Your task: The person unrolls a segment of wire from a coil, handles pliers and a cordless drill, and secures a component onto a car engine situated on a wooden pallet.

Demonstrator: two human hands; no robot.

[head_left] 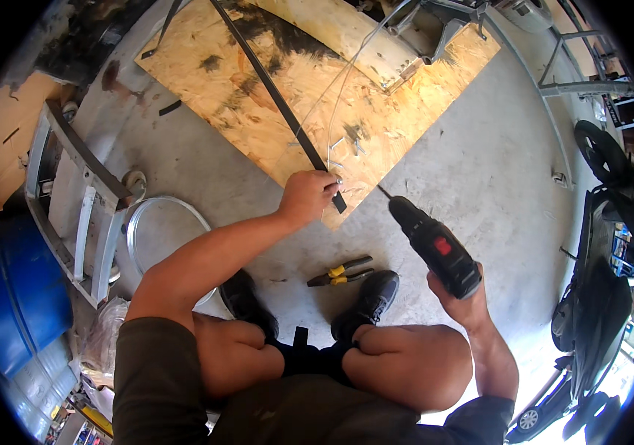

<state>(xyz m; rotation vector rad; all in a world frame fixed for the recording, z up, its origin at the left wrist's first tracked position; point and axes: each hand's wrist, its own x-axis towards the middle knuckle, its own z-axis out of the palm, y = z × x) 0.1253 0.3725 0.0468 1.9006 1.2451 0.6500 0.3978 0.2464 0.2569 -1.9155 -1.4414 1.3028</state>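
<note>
Grey concrete floor (483, 174); one tan wood-chip board (398, 122), one long flat black strip (285, 111) across it. Left hand (307, 196) curled over strip's near end, exact hold unclear. Right hand (466, 304) grips one black-and-red drill (435, 243).

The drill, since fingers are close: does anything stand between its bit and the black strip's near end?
Nothing visible stands between the drill in the right hand and the near end of the black strip. Close beside, the left hand pinches a small shiny piece.
</note>
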